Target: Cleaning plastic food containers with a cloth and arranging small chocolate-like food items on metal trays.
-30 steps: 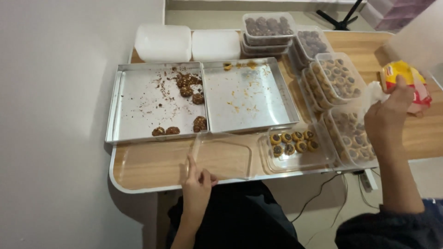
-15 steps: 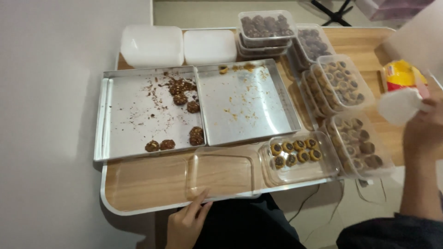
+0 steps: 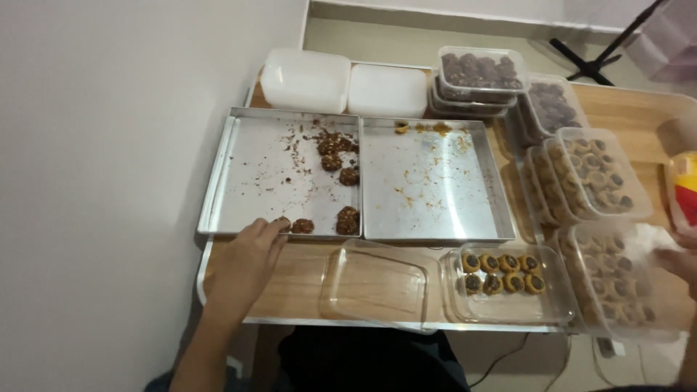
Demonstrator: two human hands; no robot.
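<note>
My left hand (image 3: 245,265) reaches over the front edge of the left metal tray (image 3: 250,174), and its fingertips close on a brown crumbly cookie (image 3: 283,222). Another cookie (image 3: 303,226) lies right beside it, and a few more (image 3: 347,218) sit further right among crumbs. My right hand (image 3: 681,267) shows only partly at the right edge, holding a white crumpled wad (image 3: 648,239) above a clear box of round cookies (image 3: 617,287). An empty clear plastic container (image 3: 377,284) lies on the wooden tabletop between my hands.
A second metal tray (image 3: 428,181) holds only crumbs. A clear box (image 3: 508,290) with several filled cookies sits at the front. Stacked cookie boxes (image 3: 595,174) line the right side, dark-cookie boxes (image 3: 479,72) and two white containers (image 3: 308,78) stand at the back. A wall is on the left.
My left hand has moved from the empty clear container at the table's front edge up to the left tray's front edge and onto a cookie. My right hand has dropped lower with the white wad.
</note>
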